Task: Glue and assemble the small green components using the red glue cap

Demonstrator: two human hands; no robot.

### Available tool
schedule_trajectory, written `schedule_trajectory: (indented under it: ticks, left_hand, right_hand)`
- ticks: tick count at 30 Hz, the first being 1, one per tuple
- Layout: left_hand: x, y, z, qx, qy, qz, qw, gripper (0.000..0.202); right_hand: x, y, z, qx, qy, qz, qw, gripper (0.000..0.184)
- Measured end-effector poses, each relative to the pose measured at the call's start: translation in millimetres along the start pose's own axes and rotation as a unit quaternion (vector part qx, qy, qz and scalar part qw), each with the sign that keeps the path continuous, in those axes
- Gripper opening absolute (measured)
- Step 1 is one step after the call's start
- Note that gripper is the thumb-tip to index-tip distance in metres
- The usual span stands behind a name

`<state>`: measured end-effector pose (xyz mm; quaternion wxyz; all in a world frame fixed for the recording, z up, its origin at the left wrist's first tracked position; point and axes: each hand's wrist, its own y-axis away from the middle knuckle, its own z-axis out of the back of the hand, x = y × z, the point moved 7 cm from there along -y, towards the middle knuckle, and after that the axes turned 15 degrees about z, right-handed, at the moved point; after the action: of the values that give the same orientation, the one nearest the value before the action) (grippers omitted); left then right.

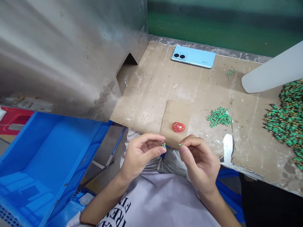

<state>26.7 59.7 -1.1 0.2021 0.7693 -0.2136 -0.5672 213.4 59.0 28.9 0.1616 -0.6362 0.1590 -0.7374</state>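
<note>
Between thumb and forefinger, my left hand (pixel 144 153) pinches a few small green pieces (pixel 164 144) with dark and coppery parts. Across from it, my right hand (pixel 201 159) pinches a single tiny green piece (pixel 180 144) at its fingertips. The two hands are apart, just over the table's front edge. Beyond them a small red, shiny dome-shaped object (pixel 178 127) sits on a cardboard piece (pixel 176 110). To the right lies a small pile of green pieces (pixel 219 117). What exactly the pieces are is too small to tell.
A large heap of green pieces (pixel 286 116) covers the table's right side, near a white tube-like object (pixel 272 71). At the back lie a light blue phone (pixel 194 56) and a few scattered pieces (pixel 231 73). Left stand a metal housing (pixel 71 53) and a blue crate (pixel 47 157).
</note>
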Motion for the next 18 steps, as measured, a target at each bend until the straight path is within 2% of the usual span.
schedule_trajectory:
  ticks: [5,9,13,15,18]
  left_hand:
    - [5,-1,-0.7,0.022,0.014,0.013,1.0,0.029]
    - [6,1,-5.5,0.039,0.024,0.023,0.999,0.025]
    - [7,1,-19.6,0.077,0.014,0.046,0.996,0.025]
    - [10,-1,-26.2,0.093,0.024,0.063,0.993,0.029]
    - [13,-4,-29.6,0.09,0.04,0.061,0.993,0.035]
  right_hand:
    - [3,4,3,0.01,-0.045,0.039,0.998,0.017]
    - [0,9,3,0.029,-0.109,0.036,0.993,0.015]
    - [-5,11,0,0.038,-0.164,0.002,0.986,0.007]
    - [-9,13,-3,0.037,-0.196,-0.034,0.979,0.014]
    - [-13,18,-4,0.03,-0.236,-0.077,0.968,0.023]
